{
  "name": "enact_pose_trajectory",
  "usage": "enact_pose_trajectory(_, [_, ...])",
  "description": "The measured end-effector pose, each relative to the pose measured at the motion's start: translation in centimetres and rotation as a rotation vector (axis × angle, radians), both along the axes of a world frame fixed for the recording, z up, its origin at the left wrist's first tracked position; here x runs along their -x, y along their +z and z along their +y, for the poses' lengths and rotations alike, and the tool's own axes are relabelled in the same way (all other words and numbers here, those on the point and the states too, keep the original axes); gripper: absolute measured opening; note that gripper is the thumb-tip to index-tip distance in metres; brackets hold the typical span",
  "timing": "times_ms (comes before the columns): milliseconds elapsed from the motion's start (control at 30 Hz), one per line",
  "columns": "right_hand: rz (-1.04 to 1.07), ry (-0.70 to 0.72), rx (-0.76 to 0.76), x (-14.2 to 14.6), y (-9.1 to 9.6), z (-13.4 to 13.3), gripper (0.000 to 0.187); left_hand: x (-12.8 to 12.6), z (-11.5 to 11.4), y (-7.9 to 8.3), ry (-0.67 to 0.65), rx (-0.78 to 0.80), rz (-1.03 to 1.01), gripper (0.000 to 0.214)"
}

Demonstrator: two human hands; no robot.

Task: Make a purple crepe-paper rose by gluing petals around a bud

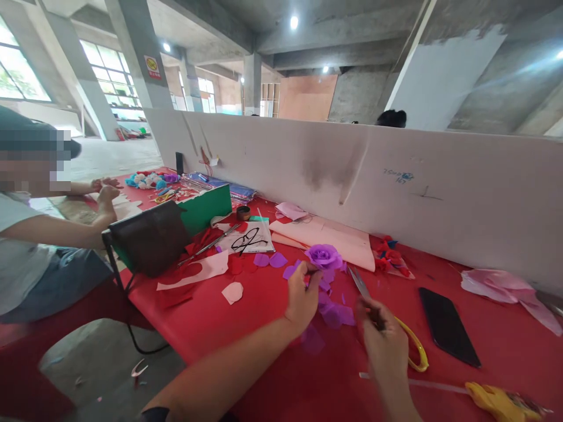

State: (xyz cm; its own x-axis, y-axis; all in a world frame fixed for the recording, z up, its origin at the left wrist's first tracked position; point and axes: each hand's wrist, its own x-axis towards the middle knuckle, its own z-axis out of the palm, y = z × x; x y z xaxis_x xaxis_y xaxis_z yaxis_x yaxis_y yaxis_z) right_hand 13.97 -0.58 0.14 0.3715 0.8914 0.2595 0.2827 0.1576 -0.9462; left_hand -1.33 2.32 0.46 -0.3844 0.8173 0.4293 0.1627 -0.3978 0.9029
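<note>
A purple paper rose (pixel 324 257) is pinched from below between the fingers of my left hand (pixel 303 296), above the red tabletop. My right hand (pixel 382 331) is closed around a pair of scissors (pixel 359 283) with a yellow handle loop (pixel 416 346). The blades point up and left, close to the rose but apart from it. Loose purple petals (pixel 334 312) lie under and between my hands, and two more purple petals (pixel 270 259) rest further left. A pale pink petal piece (pixel 233 292) lies left of my left hand.
A black phone (pixel 448 326) lies right of my right hand, with yellow material (pixel 495 398) nearer me. Pink sheets (pixel 329 237), eyeglasses (pixel 248 239) and red scraps sit further back. A white partition (pixel 272 158) borders the table. At left sits a co-worker (pixel 48 234) beyond a brown chair back (pixel 149 237).
</note>
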Motion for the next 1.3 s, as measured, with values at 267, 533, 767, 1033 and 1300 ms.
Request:
enact_pose_trajectory(267, [-0.118,-0.021,0.158,0.2,0.5,-0.3,0.053,1.7,0.6,-1.9,0.034,-0.067,0.155,0.010])
enact_pose_trajectory(533, [0.020,0.086,0.089,1.0,0.8,-1.0,0.045,0.8,-1.3,-1.0,-0.007,-0.330,0.447,0.013])
enact_pose_trajectory(767, [0.103,0.061,0.186,1.7,1.1,-1.3,0.055,0.7,-1.4,-0.9,-0.011,-0.345,0.474,0.015])
enact_pose_trajectory(1033, [-0.055,0.168,0.195,1.7,-0.4,-1.1,0.040,1.5,-1.1,-0.3,0.033,-0.468,0.551,0.018])
enact_pose_trajectory(1300, [-0.001,0.155,0.123,1.5,-1.4,-0.6,0.033,0.9,-1.2,-0.7,0.071,-0.377,0.536,0.018])
